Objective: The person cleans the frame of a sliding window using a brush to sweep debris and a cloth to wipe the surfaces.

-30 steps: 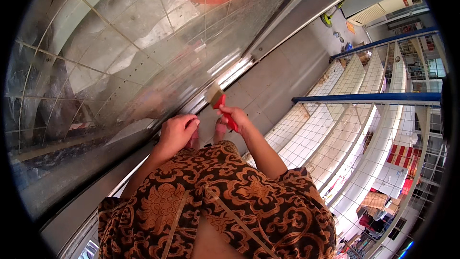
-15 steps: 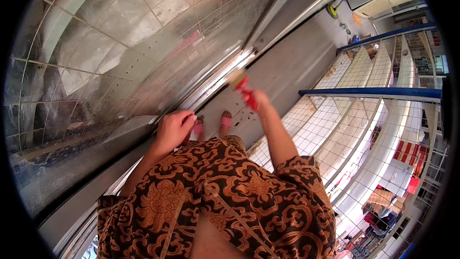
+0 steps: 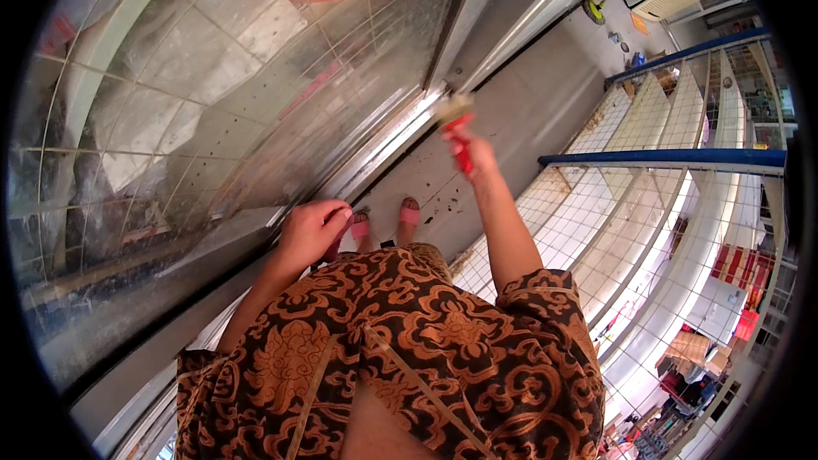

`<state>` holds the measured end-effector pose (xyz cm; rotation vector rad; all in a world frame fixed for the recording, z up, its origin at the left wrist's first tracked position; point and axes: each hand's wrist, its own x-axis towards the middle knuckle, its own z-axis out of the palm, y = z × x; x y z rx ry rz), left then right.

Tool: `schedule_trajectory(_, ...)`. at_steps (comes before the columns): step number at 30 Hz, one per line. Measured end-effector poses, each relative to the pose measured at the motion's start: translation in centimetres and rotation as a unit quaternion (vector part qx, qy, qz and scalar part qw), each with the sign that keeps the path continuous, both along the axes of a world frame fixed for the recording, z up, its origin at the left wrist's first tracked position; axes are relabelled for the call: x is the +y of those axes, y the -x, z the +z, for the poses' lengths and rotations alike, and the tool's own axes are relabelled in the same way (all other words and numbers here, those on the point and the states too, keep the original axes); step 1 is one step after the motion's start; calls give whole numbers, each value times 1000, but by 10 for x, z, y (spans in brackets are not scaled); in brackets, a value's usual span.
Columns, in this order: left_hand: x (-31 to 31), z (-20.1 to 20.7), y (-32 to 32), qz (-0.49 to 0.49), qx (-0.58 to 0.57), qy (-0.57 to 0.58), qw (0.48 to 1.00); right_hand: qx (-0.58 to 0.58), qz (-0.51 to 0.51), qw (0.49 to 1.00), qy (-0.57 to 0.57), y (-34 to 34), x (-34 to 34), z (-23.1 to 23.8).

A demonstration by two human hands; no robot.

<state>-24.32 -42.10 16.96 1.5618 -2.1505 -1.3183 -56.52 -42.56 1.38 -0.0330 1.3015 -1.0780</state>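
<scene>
My right hand [image 3: 479, 159] is closed round the red handle of a flat brush [image 3: 460, 140] with pale bristles. Motion blurs the brush a little. Its bristle end is beside the upper end of the bright metal sliding track [image 3: 400, 132] along the bottom of the glass. My left hand [image 3: 313, 228] is closed, fingers curled under, beside the lower edge of the glass panel [image 3: 213, 119]. Something dark reddish shows under that hand, but I cannot make out what it is.
Behind the glass are wire mesh, clear plastic sheeting and a red item. White shelves with wire mesh [image 3: 588, 204] and a blue rail [image 3: 665, 158] line the right side. Dark crumbs of dirt [image 3: 439, 204] lie on the grey floor near my pink sandals [image 3: 409, 213].
My right hand has moved the brush slightly right and up, away from the track. My left hand has stayed nearly in place.
</scene>
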Motion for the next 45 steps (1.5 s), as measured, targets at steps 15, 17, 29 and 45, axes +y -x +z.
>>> schedule_trajectory(15, 26, -7, -18, -63, -72, -55, 994, 116, -104, 986, 54, 17, 10, -17)
schedule_trajectory(17, 28, 3, -18, -64, -92, 0, 994, 180, -111, 975, 74, 25, 15, 4)
schedule_trajectory(29, -28, 33, 73, -126, 20, 436, 891, 120, -84, 987, 64, -49, 67, 7)
schedule_trajectory(45, -87, -191, 197, -345, -348, 375, 787, 195, -152, 966, -70, -56, 186, 29)
